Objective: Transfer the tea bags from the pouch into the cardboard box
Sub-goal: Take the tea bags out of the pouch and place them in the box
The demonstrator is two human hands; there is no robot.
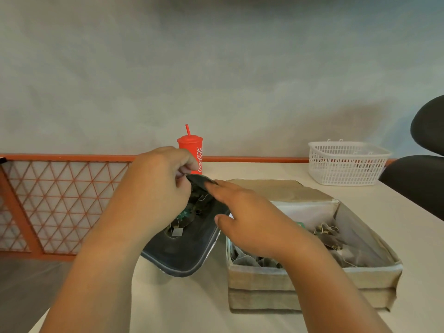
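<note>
pouch [185, 255], dark and open, lies on the worktop [192, 304] just left of the cardboard box [264, 280], its near right edge close to the box's left wall. the left hand [156, 188] is at the far lip of the pouch, left of the box's far corner; its fingers [185, 164] are curled and pinch that lip, holding the mouth up and open. inside the mouth a few tea bags [189, 212] show with strings and a pale paper tag [177, 231]. the right hand [252, 222] reaches from above the box's left wall toward the pouch mouth, with its fingers [221, 188] straight and released, tips at the raised lip, thumb spread, holding nothing that can be seen. the box stands open, lined with pale paper, and other tea bags [326, 233] lie in it, some along the near wall and some toward the right. behind the box's left corner stands a red cup [191, 150] with a straw; behind its right side, well apart, a white basket [346, 164]. a dark chair [422, 179] is right of the box.
</note>
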